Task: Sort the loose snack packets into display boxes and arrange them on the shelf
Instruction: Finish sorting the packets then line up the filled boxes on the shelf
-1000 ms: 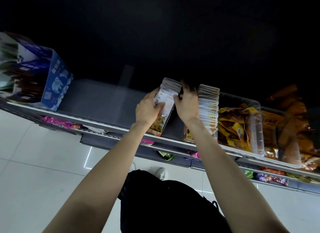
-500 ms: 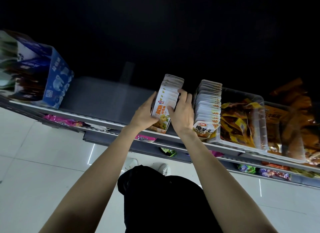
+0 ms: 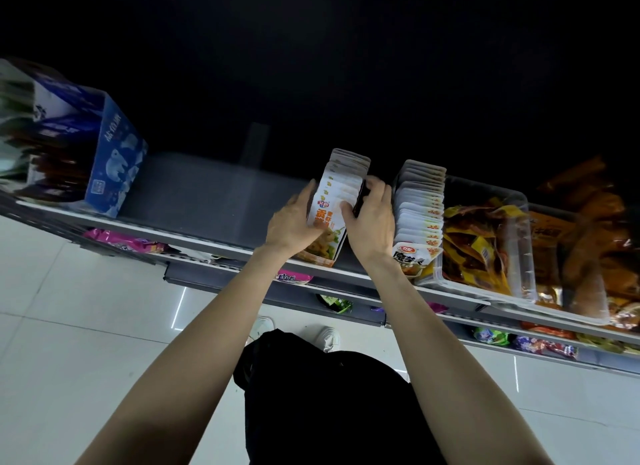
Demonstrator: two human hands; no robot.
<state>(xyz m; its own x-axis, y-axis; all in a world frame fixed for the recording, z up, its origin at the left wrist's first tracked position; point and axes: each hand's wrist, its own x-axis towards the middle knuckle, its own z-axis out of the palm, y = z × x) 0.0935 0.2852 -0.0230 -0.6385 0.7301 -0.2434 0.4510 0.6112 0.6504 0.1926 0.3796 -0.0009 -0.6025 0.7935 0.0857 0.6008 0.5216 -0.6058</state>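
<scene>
Head view: both hands up at the top shelf, w/ a white-and-orange display box full of upright snack packets between them. Left hand grips the box's left side, fingers curled round it. Right hand holds the right side, thumb across the front packets, fingers wrapped to the far side. Box sits tilted, front bottom corner near the shelf lip, back end angled away to the upper right. Can't tell if the base is flat on the shelf.

Just right of it, a 2nd box of white packets already stands at the edge, then a clear tub of yellow-brown snacks. A blue carton stands well apart at the left end. Loose packets show on lower shelves, too blurred to read.

Step in hand, IMO: squaring this box beside its neighbour. To do it well: keep both sides pinched evenly so the packets don't fan out, set the base flat first, then slide right till it's touching the 2nd box, front faces flush w/ the lip. Watch the front corner, it could slip off the edge if let go early.
</scene>
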